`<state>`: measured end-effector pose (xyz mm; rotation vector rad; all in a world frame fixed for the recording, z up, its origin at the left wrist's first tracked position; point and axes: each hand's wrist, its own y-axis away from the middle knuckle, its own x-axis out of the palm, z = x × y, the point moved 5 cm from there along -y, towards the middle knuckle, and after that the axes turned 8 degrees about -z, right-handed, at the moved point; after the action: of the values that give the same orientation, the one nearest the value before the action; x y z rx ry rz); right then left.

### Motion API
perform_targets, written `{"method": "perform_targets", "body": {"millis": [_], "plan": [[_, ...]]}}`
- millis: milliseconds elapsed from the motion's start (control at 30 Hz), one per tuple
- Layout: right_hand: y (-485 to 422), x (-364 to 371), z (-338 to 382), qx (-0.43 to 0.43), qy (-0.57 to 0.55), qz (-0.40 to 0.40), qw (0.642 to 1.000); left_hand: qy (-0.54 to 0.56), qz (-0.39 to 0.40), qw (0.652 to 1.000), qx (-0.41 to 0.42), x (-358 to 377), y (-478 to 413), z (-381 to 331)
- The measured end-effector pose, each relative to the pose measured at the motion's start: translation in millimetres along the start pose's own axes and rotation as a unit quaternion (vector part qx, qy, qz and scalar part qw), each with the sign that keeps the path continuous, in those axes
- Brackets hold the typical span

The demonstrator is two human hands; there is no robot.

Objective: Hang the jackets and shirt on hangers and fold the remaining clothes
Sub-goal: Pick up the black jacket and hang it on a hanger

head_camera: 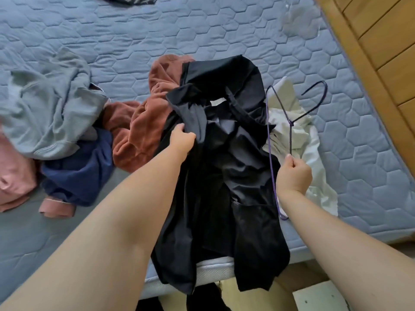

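Now left hand (pixel 183 140) pinches black jacket (pixel 224 176); right hand (pixel 294 173) pinches purple hanger (pixel 271 153), hook (pixel 314 87) apparently pointing away.

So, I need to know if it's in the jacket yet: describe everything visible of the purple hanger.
The hanger is thin purple wire: open hook, twisted neck, triangular frame. It is in the air, tilted, hook away from the person. The right hand pinches the wire below the neck. Its long side runs along the edge of the black jacket, not inside it, over a white garment.
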<state>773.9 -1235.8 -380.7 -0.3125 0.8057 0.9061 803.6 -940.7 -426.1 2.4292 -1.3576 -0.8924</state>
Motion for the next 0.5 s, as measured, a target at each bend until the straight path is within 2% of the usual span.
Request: {"method": "perform_targets", "body": {"millis": [67,100,167,200,233,267,333,400,433,467,500], "plan": [[1.2,2.5,0.6,0.014,-0.008,0.0,1.0,-0.095,0.11,0.989,0.011,12.8,16.0,11.2],[3.3,4.5,1.2,0.019,-0.009,0.007,1.0,-0.154,0.198,0.967,-0.038,15.4,28.7,29.3],[9.7,9.6,5.8,0.022,-0.006,0.026,0.999,-0.261,0.363,0.879,-0.168,4.2,55.9,74.5],[13.1,12.7,8.7,0.022,-0.004,0.037,0.999,-0.313,0.386,0.842,-0.207,-8.7,62.4,95.4],[16.1,15.8,11.7,0.018,-0.002,0.048,0.999,-0.369,0.37,0.826,-0.212,-23.7,62.8,110.5],[18.9,19.6,13.7,0.013,0.002,0.059,0.998,-0.424,0.32,0.828,-0.179,-36.4,56.8,118.2],[23.4,26.1,14.9,0.001,0.012,0.079,0.997,-0.482,0.171,0.857,-0.06,-50.9,45.5,115.5],[27.6,30.1,14.4,-0.009,0.014,0.089,0.996,-0.431,0.073,0.898,0.044,-49.5,46.2,98.8],[29.7,31.5,13.9,-0.012,0.012,0.093,0.996,-0.402,0.042,0.908,0.106,-44.2,49.3,86.8],[31.6,32.2,12.8,-0.016,0.011,0.096,0.995,-0.395,0.023,0.9,0.183,-35.7,54.3,74.2],[33.6,32.9,10.9,-0.019,0.012,0.099,0.995,-0.399,0.024,0.877,0.267,-23.1,62.4,63.3]]}}
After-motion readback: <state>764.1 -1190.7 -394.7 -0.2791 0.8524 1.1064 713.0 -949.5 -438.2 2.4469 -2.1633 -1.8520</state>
